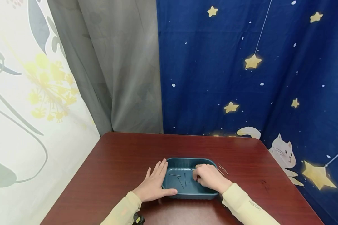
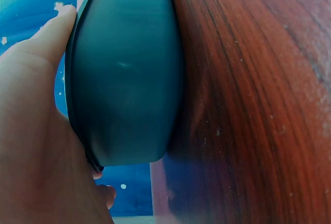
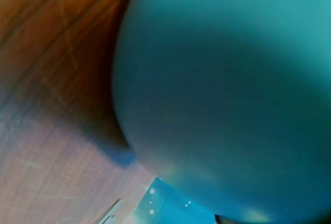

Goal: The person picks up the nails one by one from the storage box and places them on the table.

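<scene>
A dark blue-green plastic tray (image 1: pixel 192 196) sits on the table, with several thin metal nails (image 1: pixel 185 179) lying loose on its floor. My left hand (image 1: pixel 154 184) rests on the tray's left end, fingers straight along the rim and thumb across the front corner. In the left wrist view, the thumb (image 2: pixel 57 32) touches the rim beside the outer wall. My right hand (image 1: pixel 209 176) reaches over the right end, its fingers curled down inside. A thin nail end shows beside its knuckles; the fingertips are hidden, so I cannot tell whether they pinch anything.
More thin nails (image 1: pixel 223 169) lie on the reddish-brown table (image 1: pixel 129 150), just right of the tray. They also appear at the lower edge of the right wrist view. Grey and star-patterned blue curtains (image 1: pixel 202 78) hang behind the table; a pale printed one hangs left.
</scene>
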